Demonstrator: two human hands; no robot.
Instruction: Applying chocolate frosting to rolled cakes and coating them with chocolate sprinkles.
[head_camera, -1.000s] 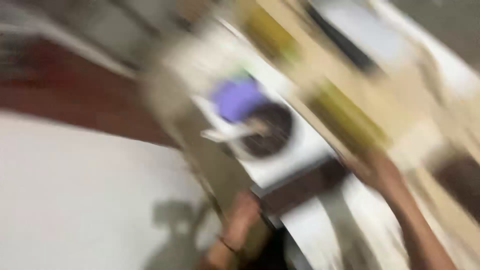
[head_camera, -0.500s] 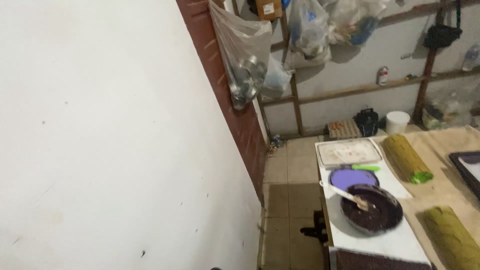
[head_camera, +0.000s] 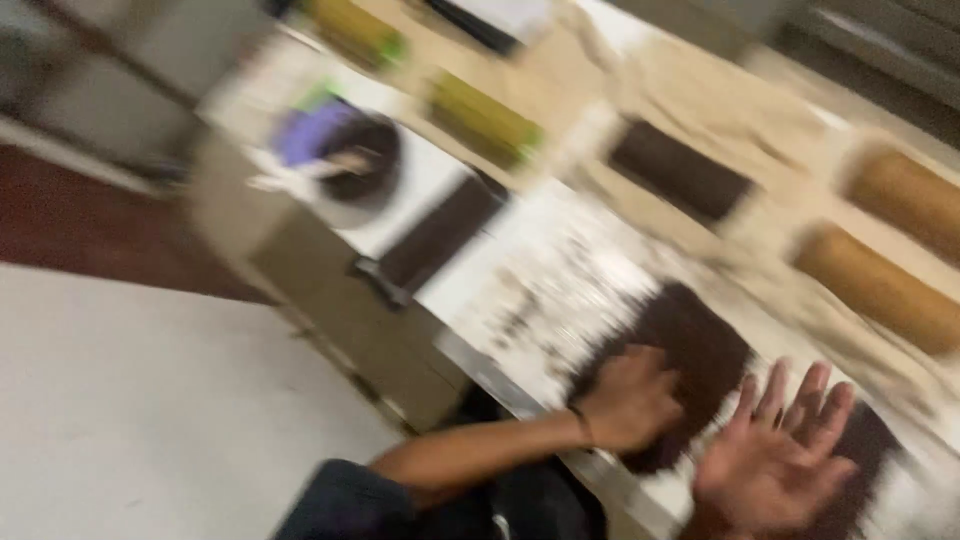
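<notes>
The view is tilted and motion-blurred. My left hand (head_camera: 630, 400) lies with bent fingers on the near edge of a dark brown flat sheet (head_camera: 700, 335) on a white-lined worktop (head_camera: 530, 280). Blur hides whether it grips the sheet. My right hand (head_camera: 775, 465) hovers beside it to the right, palm up, fingers spread, holding nothing. Another dark brown patch (head_camera: 865, 445) shows just past its fingertips.
Two brown rolls (head_camera: 880, 285) (head_camera: 910, 195) and a dark rectangle (head_camera: 680, 170) lie further along the worktop. Two green rolls (head_camera: 480, 120) (head_camera: 350, 30) lie behind. A dark bowl (head_camera: 360, 165) with a utensil and a purple lid (head_camera: 305, 130) sit on a white stand. A pale wall (head_camera: 130, 400) fills the left.
The camera swung from the wall and hanging bags down to the worktop. Both hands have come into view at the dark sheet.
</notes>
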